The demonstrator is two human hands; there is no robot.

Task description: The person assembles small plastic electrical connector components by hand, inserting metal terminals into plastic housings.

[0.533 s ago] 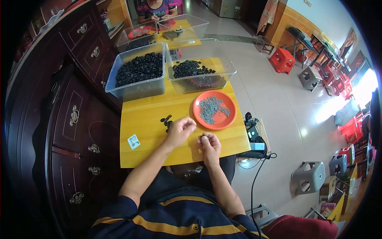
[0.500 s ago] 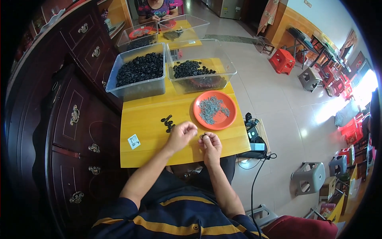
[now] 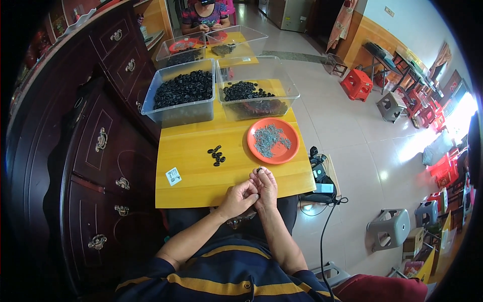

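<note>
My left hand is closed at the near edge of the yellow table, its fingertips pressed together against my right palm. Whatever it may hold is hidden. My right hand curls upward beside it and pinches a small black oval piece between thumb and fingertips. Ahead of it sits an orange-red plate with many small grey metal pins. Left of the plate lies a loose group of several glossy black oval pieces.
A translucent bin full of black ovals and a clear bin partly filled stand behind. A co-worker sits at the far end. Dark drawers rise on the left; a cable hangs right, near a grey stool.
My left hand has come back toward me, from above the table to my right palm. My right hand stays nearly in place. The view has shifted slightly.
</note>
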